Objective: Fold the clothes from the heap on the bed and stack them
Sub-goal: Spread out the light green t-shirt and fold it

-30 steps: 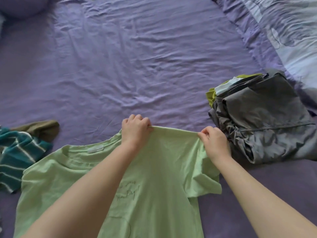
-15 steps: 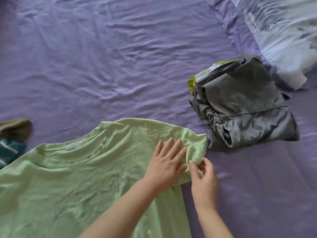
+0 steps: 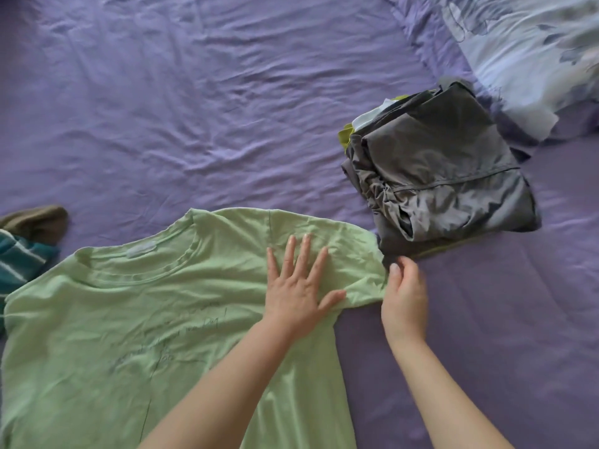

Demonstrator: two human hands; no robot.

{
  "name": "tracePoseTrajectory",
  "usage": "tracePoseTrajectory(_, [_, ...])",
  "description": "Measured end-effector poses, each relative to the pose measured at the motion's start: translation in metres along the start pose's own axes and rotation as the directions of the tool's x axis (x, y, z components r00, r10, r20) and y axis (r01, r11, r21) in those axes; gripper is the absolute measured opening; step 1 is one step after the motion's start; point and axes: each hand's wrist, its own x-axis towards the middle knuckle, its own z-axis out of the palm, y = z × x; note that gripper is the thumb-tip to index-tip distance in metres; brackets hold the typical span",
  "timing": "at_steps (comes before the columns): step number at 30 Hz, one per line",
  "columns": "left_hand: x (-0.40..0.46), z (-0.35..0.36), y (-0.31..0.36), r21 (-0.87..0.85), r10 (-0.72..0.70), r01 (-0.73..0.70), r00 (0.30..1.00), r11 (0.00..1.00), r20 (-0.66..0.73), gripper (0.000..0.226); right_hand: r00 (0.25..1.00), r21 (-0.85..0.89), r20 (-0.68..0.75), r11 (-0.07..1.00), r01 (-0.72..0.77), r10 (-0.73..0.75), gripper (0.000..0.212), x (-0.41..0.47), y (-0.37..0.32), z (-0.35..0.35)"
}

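Observation:
A light green T-shirt [image 3: 136, 319] lies spread flat on the purple bed sheet [image 3: 194, 108], collar toward the far side, faint writing showing through the cloth. My left hand [image 3: 298, 286] presses flat on its right shoulder with fingers spread. At the end of the right sleeve, my right hand [image 3: 405, 293] holds the sleeve's edge with loosely curled fingers. A stack of folded clothes [image 3: 444, 176], topped by a grey garment, sits just beyond the sleeve on the right.
At the left edge lie a teal striped garment [image 3: 19, 260] and a brown one [image 3: 39, 218]. A pale floral pillow or duvet [image 3: 525, 50] fills the far right corner. Wrinkled sheet stretches across the far side.
The shirt was held up by its shoulder, then laid down. My left hand has flattened and spread on the shoulder; the right sleeve has been drawn out to the right.

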Motion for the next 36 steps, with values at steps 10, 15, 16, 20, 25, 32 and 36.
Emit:
tracePoseTrajectory(10, [-0.079,0.021,0.013,-0.123,-0.23,0.232,0.973,0.965,0.023,0.07,0.758,-0.448,0.317,0.615,0.65,-0.57,0.03,-0.026,0.015,-0.023])
tracePoseTrajectory(15, [-0.092,0.012,0.032,-0.105,-0.174,0.184,0.98,0.977,0.101,0.06,0.586,-0.264,0.411,0.525,0.809,-0.698,0.007,-0.011,-0.022,-0.014])
tracePoseTrajectory(16, [-0.09,0.012,0.035,-0.124,-0.165,0.18,0.978,0.976,0.124,0.061,0.576,-0.209,0.441,0.546,0.811,-0.688,0.016,-0.005,-0.034,-0.004])
tracePoseTrajectory(20, [-0.083,0.018,0.035,-0.118,-0.147,0.159,0.984,0.98,0.102,0.07,0.705,-0.244,0.497,0.698,0.673,-0.506,0.037,0.027,-0.06,0.031])
tracePoseTrajectory(25, [-0.081,0.023,0.019,-0.11,-0.124,0.125,0.992,0.986,0.018,0.07,0.841,-0.172,0.373,0.861,0.478,-0.393,0.012,0.056,-0.056,0.043])
tracePoseTrajectory(32, [-0.074,0.03,0.016,-0.13,-0.036,0.046,0.996,0.991,0.077,0.064,0.8,-0.227,0.249,0.77,0.597,-0.547,0.017,0.054,-0.062,0.049])
tracePoseTrajectory(36, [-0.089,0.027,0.011,-0.081,-0.152,0.154,0.988,0.985,0.034,0.065,0.447,-0.17,0.544,0.428,0.888,-0.71,0.044,0.011,-0.038,0.046])
